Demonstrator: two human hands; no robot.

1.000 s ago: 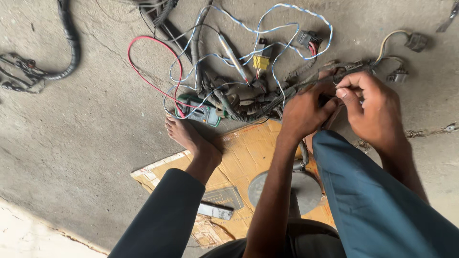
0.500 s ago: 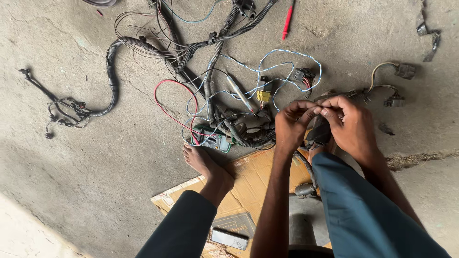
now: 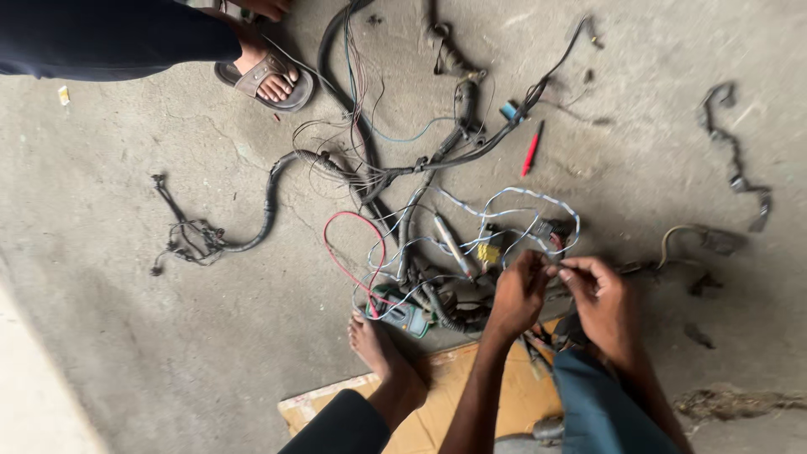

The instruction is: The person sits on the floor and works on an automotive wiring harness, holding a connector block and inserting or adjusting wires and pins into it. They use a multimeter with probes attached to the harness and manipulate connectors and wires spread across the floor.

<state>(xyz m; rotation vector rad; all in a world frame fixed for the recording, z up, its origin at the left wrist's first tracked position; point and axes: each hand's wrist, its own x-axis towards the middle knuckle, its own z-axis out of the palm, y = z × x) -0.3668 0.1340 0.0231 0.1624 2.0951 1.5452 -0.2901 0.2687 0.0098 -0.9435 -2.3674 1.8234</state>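
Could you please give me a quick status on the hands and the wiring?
Left hand and right hand pinching a wire end together. Wiring harness sprawled on concrete. Multimeter by bare foot.

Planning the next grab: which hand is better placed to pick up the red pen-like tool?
Right, probably. The right hand sits nearer the red pen-like tool; the left hand is pinching wires.

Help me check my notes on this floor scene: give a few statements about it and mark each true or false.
1. Both hands, the left hand and the right hand, meet over the wires. True.
2. A red pen-like tool lies on the floor. True.
3. The bare foot wears a sandal. False: it is bare; another person's foot wears the sandal.
4. The cardboard lies on top of the wires. False: it lies beside them, under the person.
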